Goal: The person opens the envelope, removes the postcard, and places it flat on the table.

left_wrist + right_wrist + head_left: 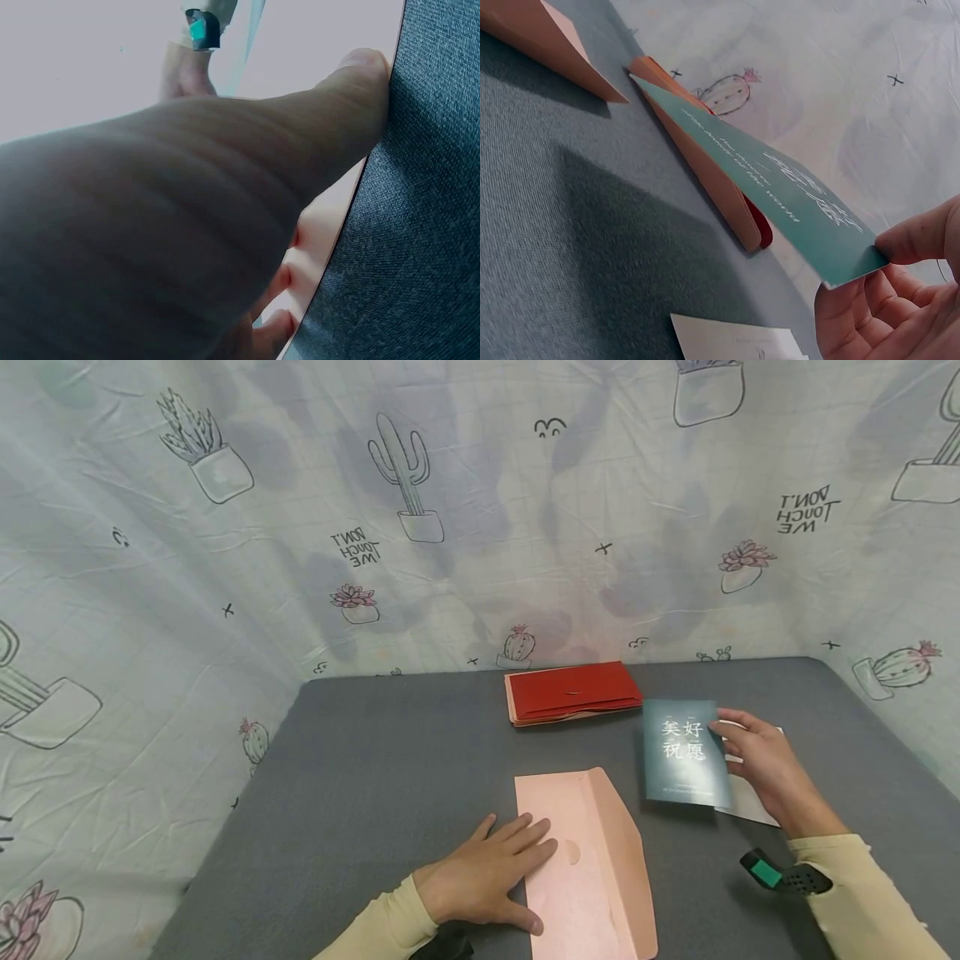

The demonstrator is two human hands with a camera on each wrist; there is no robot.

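My left hand lies with fingers spread over the left edge of a pink envelope, whose flap stands unfolded on its right side. In the left wrist view the thumb rests along the envelope's edge. On the right, my right hand pinches the edge of a teal card with white Chinese characters. The right wrist view shows the card held above the table, between thumb and fingers, casting a shadow. A white card lies under the right hand, partly hidden by it.
A stack of red and pink envelopes lies near the table's back edge. The grey table meets a cloth backdrop printed with cacti. A black band with a green patch is on the right wrist.
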